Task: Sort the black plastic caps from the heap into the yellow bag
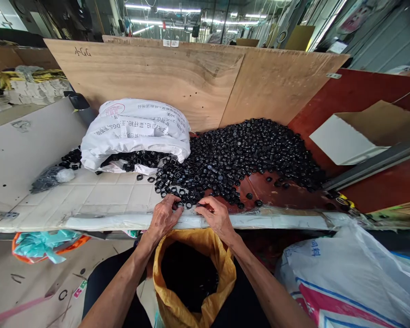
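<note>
My left hand (pixel 164 213) is closed at the table's front edge, fingers pinching a black plastic ring (pixel 176 206). Just to its right, my right hand (pixel 217 215) has thumb and forefinger together on a small dark piece, probably a black cap, mostly hidden by the fingers. Between and behind both hands lie loose black rings (pixel 181 175). A large heap of black caps (pixel 256 141) rises behind my right hand. Below my wrists a yellow sack (pixel 162 291) stands with its mouth spread, dark inside, a few black pieces faintly visible.
A white printed sack (pixel 136 125) spills rings at the left. Beside it is a plastic bag of dark pieces (pixel 48 177). Wooden boards (pixel 150 73) wall the back. An empty-looking carton (pixel 348 132) leans right; a big white sack (pixel 328 264) stands below. An orange-rimmed basket (pixel 17 250) is lower left.
</note>
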`<state>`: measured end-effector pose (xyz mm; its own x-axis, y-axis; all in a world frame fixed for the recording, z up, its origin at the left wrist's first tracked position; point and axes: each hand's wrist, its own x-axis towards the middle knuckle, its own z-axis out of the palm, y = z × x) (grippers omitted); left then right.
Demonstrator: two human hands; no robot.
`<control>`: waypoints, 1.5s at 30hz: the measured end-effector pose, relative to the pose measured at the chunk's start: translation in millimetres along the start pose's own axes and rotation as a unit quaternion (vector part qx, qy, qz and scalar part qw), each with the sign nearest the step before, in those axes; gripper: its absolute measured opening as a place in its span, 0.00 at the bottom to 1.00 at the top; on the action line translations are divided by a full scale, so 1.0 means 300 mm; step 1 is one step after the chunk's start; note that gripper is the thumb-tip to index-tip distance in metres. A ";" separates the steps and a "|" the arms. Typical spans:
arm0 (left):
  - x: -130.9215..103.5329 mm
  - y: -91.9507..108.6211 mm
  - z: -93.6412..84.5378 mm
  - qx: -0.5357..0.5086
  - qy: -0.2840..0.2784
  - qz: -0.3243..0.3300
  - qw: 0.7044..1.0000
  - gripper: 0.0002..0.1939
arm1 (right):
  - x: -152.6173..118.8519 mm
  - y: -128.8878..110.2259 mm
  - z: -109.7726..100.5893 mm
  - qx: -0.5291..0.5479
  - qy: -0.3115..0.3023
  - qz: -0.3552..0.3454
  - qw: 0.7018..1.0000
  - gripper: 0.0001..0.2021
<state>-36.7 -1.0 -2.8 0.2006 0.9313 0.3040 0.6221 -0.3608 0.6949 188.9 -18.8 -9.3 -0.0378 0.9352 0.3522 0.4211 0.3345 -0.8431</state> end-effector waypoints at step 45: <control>-0.016 0.012 -0.049 -0.338 -0.046 -0.015 0.940 0.08 | -0.037 -0.143 0.154 0.015 0.015 0.033 0.999 0.12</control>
<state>-46.5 -7.3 7.8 0.2749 0.9304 0.2424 0.0109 -0.2551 0.9669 129.4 -38.1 4.3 0.0162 0.9518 0.3064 0.3947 0.2755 -0.8766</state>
